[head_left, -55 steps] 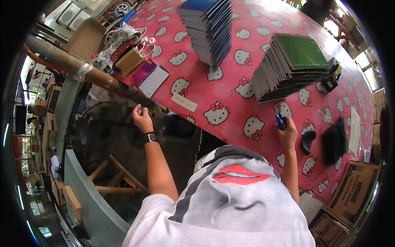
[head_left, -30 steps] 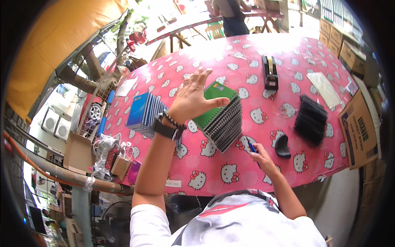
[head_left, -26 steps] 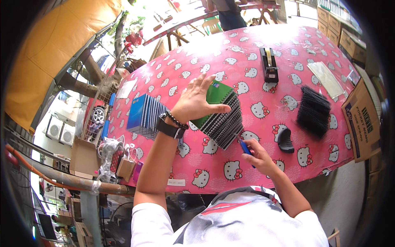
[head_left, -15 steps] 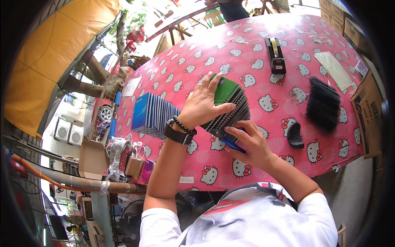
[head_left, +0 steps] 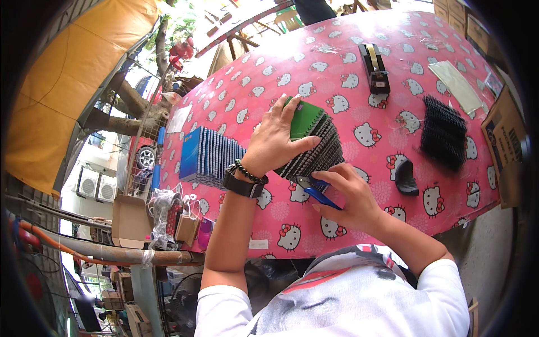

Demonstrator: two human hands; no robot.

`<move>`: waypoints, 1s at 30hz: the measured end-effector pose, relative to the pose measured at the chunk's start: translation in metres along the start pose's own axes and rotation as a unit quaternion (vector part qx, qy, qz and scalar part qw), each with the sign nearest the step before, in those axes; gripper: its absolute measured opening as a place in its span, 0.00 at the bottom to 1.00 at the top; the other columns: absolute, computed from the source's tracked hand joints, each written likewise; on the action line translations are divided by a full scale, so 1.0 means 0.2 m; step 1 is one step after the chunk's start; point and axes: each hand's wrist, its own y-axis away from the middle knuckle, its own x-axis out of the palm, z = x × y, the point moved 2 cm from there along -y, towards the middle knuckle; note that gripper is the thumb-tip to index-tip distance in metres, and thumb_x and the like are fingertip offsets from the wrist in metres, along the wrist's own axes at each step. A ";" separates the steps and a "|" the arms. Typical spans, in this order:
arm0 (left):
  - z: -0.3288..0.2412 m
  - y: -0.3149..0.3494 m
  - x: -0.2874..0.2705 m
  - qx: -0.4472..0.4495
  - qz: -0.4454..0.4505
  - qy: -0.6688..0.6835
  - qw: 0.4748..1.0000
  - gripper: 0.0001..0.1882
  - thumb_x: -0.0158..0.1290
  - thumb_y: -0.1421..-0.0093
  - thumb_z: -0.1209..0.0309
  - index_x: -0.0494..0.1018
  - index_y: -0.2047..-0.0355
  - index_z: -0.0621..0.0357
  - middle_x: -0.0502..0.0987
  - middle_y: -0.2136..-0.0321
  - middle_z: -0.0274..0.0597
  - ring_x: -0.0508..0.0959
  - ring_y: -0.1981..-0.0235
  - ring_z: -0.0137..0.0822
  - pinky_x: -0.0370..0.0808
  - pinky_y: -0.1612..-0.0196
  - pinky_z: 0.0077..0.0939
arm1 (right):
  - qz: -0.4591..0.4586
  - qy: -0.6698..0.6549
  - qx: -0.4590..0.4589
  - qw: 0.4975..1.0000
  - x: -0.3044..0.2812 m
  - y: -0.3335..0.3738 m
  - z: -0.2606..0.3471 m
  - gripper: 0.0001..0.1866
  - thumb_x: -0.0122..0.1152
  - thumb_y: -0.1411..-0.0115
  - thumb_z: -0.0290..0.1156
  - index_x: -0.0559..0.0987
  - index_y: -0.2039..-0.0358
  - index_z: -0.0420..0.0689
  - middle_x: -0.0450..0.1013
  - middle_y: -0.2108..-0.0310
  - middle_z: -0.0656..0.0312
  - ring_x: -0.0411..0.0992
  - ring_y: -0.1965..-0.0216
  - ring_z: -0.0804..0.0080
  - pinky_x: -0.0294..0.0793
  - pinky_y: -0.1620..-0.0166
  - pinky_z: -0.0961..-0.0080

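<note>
A stack of green spiral notebooks (head_left: pixel 307 120) leans on the table in front of me, its black wire bindings fanned toward my right. Across its top lies my left hand (head_left: pixel 279 140), fingers over the far edge and thumb against the bindings, holding the stack. My right hand (head_left: pixel 349 192) grips blue-handled pliers (head_left: pixel 324 198) at the near corner, their jaws against the end of a binding. The exact bite of the jaws is too small to make out. Left of my wrist stands a stack of blue spiral notebooks (head_left: pixel 193 155).
Black binding coils (head_left: pixel 443 135) lie in a pile at the right, near a black curved object (head_left: pixel 405 178). Farther back are a tape dispenser (head_left: pixel 375 70) and a pale flat packet (head_left: pixel 456 85). A cardboard box (head_left: pixel 505 149) stands at the right edge; plastic-wrapped items (head_left: pixel 167 216) at the left.
The pliers' handles have spread apart a little, and my right hand has loosened and shifted slightly right. My left hand stays on the green notebooks.
</note>
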 end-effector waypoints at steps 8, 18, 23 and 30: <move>-0.02 0.01 0.00 -0.010 -0.005 -0.005 1.000 0.49 0.52 0.51 0.39 0.51 0.37 0.55 0.50 0.37 0.58 0.53 0.37 0.56 0.52 0.38 0.46 | -0.063 0.239 -0.153 0.957 0.00 0.00 0.01 0.28 0.65 0.57 0.35 0.74 0.52 0.49 0.68 0.65 0.57 0.69 0.64 0.59 0.69 0.62 0.65; 0.01 0.00 0.02 -0.008 -0.001 -0.002 1.000 0.52 0.49 0.52 0.33 0.48 0.36 0.53 0.48 0.36 0.59 0.50 0.35 0.55 0.49 0.36 0.46 | 0.154 -0.256 0.237 0.924 -0.01 0.00 -0.03 0.24 0.62 0.46 0.40 0.73 0.54 0.37 0.74 0.70 0.58 0.74 0.70 0.74 0.73 0.65 0.77; 0.03 0.03 0.02 -0.027 -0.008 0.017 0.999 0.54 0.51 0.53 0.35 0.43 0.35 0.51 0.48 0.36 0.55 0.51 0.36 0.54 0.54 0.38 0.46 | 0.110 -0.091 0.061 0.988 -0.05 0.12 -0.17 0.26 0.64 0.48 0.40 0.73 0.51 0.41 0.73 0.65 0.57 0.71 0.65 0.75 0.69 0.61 0.78; 0.01 -0.01 0.01 -0.033 0.018 0.028 0.999 0.53 0.52 0.53 0.37 0.45 0.35 0.52 0.48 0.36 0.54 0.50 0.35 0.53 0.50 0.36 0.45 | -0.084 -0.637 0.432 0.633 0.01 0.50 -0.63 0.17 0.56 0.46 0.45 0.74 0.61 0.47 0.74 0.64 0.54 0.73 0.61 0.59 0.72 0.54 0.57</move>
